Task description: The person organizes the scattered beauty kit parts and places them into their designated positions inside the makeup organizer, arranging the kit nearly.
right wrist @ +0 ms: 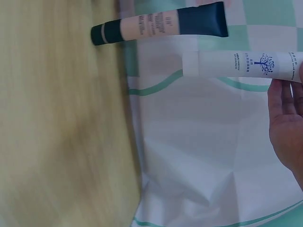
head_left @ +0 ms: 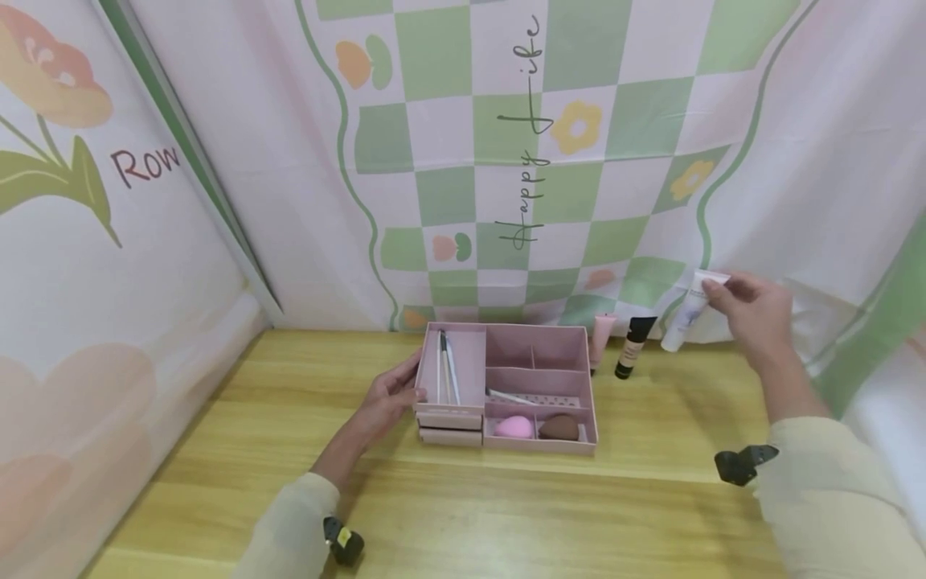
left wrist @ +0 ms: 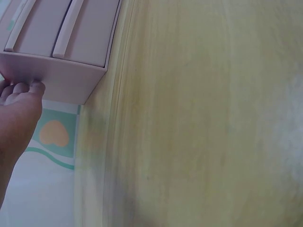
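Observation:
In the head view, my right hand [head_left: 760,314] pinches a white squeeze tube [head_left: 686,314] near its flat end, and its cap points down toward the table's back edge. Blue tree artwork shows on this white tube [right wrist: 241,64] in the right wrist view. Left of it, a black-and-beige tube [head_left: 632,347] stands on its cap. A pink tube [head_left: 599,342] stands beside the organizer's right wall. My left hand [head_left: 383,402] rests against the left side of the pink desktop organizer [head_left: 535,330]. Its fingertips [left wrist: 37,87] touch that wall in the left wrist view.
Makeup brushes [head_left: 444,370] lie in the organizer's left top tray, above two drawers [head_left: 450,421]. Front compartments hold a pink sponge [head_left: 514,427] and a brown sponge [head_left: 559,427]. A white stick-like item [head_left: 512,396] lies behind them. A checkered curtain [head_left: 506,193] hangs behind the wooden table [head_left: 463,515].

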The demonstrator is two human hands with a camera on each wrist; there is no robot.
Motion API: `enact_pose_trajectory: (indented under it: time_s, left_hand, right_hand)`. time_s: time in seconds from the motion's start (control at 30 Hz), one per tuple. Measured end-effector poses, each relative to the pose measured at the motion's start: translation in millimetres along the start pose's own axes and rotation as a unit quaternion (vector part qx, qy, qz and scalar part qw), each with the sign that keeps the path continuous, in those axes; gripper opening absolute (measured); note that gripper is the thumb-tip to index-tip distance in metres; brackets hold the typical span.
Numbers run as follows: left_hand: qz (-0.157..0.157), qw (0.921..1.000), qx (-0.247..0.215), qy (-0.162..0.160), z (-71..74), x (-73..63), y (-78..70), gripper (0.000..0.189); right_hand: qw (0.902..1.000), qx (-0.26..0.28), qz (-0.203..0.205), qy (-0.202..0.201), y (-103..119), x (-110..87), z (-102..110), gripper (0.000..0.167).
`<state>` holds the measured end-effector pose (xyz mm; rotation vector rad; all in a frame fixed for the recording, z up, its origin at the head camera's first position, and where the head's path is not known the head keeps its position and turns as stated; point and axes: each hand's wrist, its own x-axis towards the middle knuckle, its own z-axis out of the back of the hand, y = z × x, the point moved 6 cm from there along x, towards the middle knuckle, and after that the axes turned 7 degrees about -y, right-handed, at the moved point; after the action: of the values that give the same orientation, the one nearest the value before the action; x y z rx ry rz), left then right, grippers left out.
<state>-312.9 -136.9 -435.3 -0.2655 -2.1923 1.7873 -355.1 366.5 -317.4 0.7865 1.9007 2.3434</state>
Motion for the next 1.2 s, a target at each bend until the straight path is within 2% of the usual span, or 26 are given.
enact_pose_trajectory:
  time_s: [0.2,0.3,0.43,0.6,0.77,1.0,1.2]
  left_hand:
    - [0.003,1.0000,-0.002,-0.005,0.5,-0.2,0.5,0.077]
    - [0.002,1.0000,-0.002,-0.004,0.6,-0.8,0.1,0.077]
    - [0.000,1.0000,0.000,0.000,0.4,-1.6,-0.6,0.077]
    - [0.005,1.0000,0.005,0.001,0.4,-1.9,-0.2,0.077]
    - [0.006,1.0000,0.007,0.002,0.3,-1.5,-0.3,0.077]
    - [0.009,0.9999,0.002,0.005,0.2,-0.2,-0.8,0.077]
    - [0.010,0.9999,0.000,0.003,0.7,-1.1,-0.3,0.077]
  right_hand:
    - [0.9990,0.043,0.014,-0.004,21.6,4.6,-1.9,0.027]
    - [0.9990,0.042,0.013,-0.003,31.1,5.3,-3.6,0.026]
    - [0.9992,0.039,0.006,0.001,42.0,4.8,-8.2,0.024]
    - [0.9972,0.073,-0.005,0.015,53.0,2.6,-17.7,0.021]
    - [0.9987,0.048,0.010,0.014,63.0,1.4,-29.8,0.024]
    - [0.9918,0.120,0.031,0.030,68.8,-1.7,-52.7,0.025]
    - [0.9964,0.056,0.049,0.041,68.3,-6.7,-76.1,0.025]
